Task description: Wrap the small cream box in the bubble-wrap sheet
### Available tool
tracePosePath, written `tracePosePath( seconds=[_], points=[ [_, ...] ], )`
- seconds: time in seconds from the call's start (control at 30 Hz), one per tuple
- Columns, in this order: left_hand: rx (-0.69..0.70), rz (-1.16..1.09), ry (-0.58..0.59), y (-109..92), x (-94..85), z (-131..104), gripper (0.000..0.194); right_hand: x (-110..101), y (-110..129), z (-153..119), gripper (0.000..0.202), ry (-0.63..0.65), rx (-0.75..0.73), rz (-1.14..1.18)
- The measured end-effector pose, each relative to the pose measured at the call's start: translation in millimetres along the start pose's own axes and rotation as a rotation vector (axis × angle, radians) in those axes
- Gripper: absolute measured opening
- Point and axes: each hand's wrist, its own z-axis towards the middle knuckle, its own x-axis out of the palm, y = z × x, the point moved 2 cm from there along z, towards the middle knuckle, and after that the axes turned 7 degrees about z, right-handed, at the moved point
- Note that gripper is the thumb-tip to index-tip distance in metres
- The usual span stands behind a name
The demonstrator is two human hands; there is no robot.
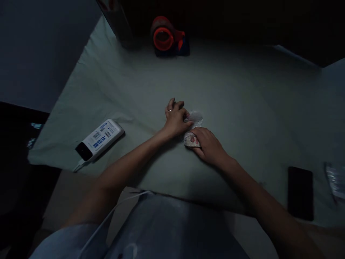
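My right hand [211, 146] is wrapped round a small rounded object [191, 140], pale with reddish patterning; its kind is not clear. Clear, crinkled plastic wrap [196, 117] rises from the far side of this object. My left hand [175, 119], with a ring on one finger, pinches the near-left edge of the plastic between thumb and forefinger. Its other fingers are raised and curled away. Both hands rest close together low over the middle of the pale green cloth [237, 90].
An orange-red tape dispenser [163, 37] stands at the back. To the left lies a white power bank [101, 138] with a cable plugged in. A black phone [300, 193] and a shiny clear packet [336, 181] lie on the right. A white cable [107, 216] crosses near my lap.
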Motion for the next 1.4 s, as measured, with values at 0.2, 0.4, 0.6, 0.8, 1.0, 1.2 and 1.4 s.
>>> tracePosePath(
  seconds=[0.2, 0.4, 0.6, 0.8, 1.0, 1.2, 1.4],
  points=[
    [-0.111, -0.578, 0.134, -8, 2.0, -14, 0.010, 2, 5, -9, 0.041, -0.047, 0.044, -0.079],
    [-0.394, -1.068, 0.300, -9, -3.8, -33, 0.055, 2, 7, -12, 0.042, -0.121, 0.069, -0.047],
    [-0.286, -0.976, 0.283, -11, -6.4, -40, 0.018, 3, 2, -10, 0.050, -0.196, 0.083, 0.057],
    [-0.140, -0.914, 0.311, -20, -18.4, -49, 0.029, -12, 7, -13, 0.039, -0.293, 0.144, 0.176],
    [-0.144, -0.928, 0.387, -31, -34.9, -63, 0.058, -26, 13, -14, 0.066, -0.409, 0.413, 0.369],
    [-0.332, -1.074, 0.481, -37, -36.0, -73, 0.048, -13, 20, -14, 0.069, -0.163, 0.488, 0.947],
    [-0.378, -1.136, 0.540, -38, -41.8, -79, 0.042, -15, 24, -14, 0.056, -0.122, 0.513, 1.257]
  ],
)
